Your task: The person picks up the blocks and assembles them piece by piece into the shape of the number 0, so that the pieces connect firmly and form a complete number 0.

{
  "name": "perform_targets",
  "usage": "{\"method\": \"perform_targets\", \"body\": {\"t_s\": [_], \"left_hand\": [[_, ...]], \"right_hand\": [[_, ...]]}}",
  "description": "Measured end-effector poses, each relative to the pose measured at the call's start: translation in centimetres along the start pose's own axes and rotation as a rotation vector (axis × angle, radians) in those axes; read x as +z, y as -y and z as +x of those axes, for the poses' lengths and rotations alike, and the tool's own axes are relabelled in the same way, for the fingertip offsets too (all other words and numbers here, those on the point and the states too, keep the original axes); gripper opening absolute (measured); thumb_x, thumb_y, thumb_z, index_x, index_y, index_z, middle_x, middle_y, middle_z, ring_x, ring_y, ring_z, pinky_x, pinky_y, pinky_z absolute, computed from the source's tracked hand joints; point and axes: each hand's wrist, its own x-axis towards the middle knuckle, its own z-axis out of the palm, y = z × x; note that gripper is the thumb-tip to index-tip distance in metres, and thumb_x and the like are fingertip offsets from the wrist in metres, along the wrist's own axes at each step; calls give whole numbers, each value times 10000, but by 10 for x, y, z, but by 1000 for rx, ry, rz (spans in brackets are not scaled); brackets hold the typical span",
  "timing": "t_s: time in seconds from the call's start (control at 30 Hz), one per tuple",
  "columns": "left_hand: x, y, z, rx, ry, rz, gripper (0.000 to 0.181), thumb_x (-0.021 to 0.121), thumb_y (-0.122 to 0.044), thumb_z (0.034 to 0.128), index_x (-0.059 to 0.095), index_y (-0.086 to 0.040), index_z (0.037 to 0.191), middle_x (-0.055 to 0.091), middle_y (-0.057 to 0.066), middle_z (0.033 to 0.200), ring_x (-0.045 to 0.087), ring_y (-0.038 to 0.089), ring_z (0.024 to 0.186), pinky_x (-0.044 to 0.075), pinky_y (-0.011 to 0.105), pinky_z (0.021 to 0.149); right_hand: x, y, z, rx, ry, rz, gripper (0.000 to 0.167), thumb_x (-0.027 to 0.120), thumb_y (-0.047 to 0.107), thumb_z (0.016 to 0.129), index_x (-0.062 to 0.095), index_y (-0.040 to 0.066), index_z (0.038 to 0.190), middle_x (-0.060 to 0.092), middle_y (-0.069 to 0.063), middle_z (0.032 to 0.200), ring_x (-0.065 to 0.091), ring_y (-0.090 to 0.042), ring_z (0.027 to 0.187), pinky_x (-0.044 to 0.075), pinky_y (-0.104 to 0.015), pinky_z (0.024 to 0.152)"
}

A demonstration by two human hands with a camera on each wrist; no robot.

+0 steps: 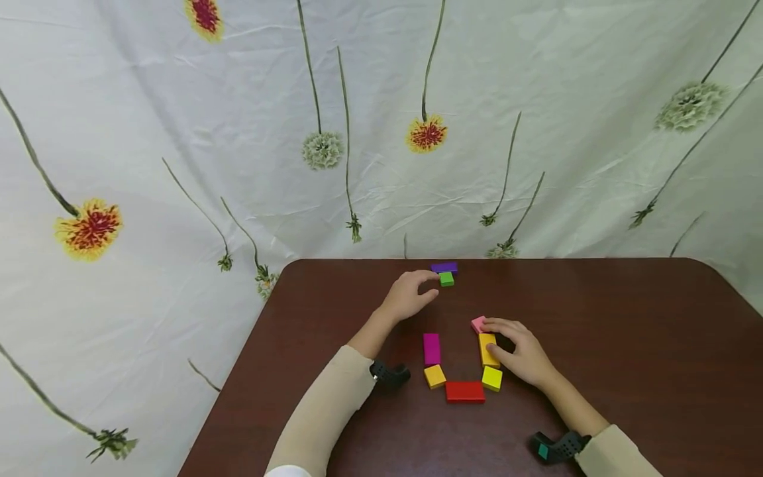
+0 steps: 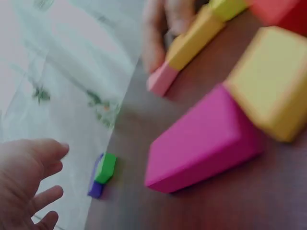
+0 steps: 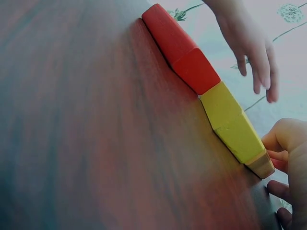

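Note:
My left hand [image 1: 408, 295] reaches over the far part of the table with fingers extended, its fingertips near a small green block [image 1: 446, 279]. Touching that block from behind is a purple block [image 1: 444, 267]. In the left wrist view the left hand [image 2: 29, 177] appears apart from the green block [image 2: 106, 167]. My right hand [image 1: 521, 351] rests its fingertips at a pink block [image 1: 477, 324] and its thumb on a long orange block [image 1: 486, 344]. The pink block meets the orange block's far end. Part of the right hand [image 3: 292, 153] shows beside the row in the right wrist view.
A yellow block [image 1: 491, 378], a red block [image 1: 465, 392], a small orange block [image 1: 434, 376] and a magenta block [image 1: 432, 349] continue the U-shaped outline. The brown table [image 1: 626, 344] ends at a flowered cloth [image 1: 381, 179] behind it.

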Motion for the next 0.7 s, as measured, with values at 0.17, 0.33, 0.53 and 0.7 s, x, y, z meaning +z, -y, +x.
{"method": "perform_targets", "body": {"t_s": [0.17, 0.33, 0.53, 0.7], "left_hand": [[7, 10, 19, -108, 2, -3, 340, 644, -177, 945, 643, -80, 1271, 611, 79, 1302, 517, 259, 1254, 390, 405, 1037], [17, 13, 32, -210, 24, 32, 357, 664, -204, 933, 645, -112, 1278, 621, 66, 1279, 533, 247, 1228, 418, 392, 1004], [24, 14, 44, -275, 29, 71, 399, 673, -219, 922, 625, -109, 1303, 621, 62, 1266, 550, 243, 1196, 445, 404, 968], [28, 14, 50, -322, 45, 108, 428, 684, -247, 917, 613, -120, 1320, 605, 52, 1301, 537, 238, 1222, 436, 415, 982]], "right_hand": [[1, -1, 1, 1, -2, -2, 338, 687, 64, 846, 688, 70, 1184, 606, -116, 1293, 518, -339, 1156, 396, -596, 936], [1, -1, 2, -18, -3, 0, 337, 688, 60, 845, 687, 61, 1181, 606, -121, 1292, 520, -342, 1153, 399, -593, 931], [0, -1, 2, -10, 0, -4, 342, 689, 69, 846, 684, 64, 1188, 603, -118, 1298, 518, -338, 1154, 399, -592, 933], [0, -1, 2, 1, 4, 2, 347, 687, 83, 849, 683, 77, 1196, 600, -109, 1306, 515, -331, 1162, 393, -594, 940]]}}
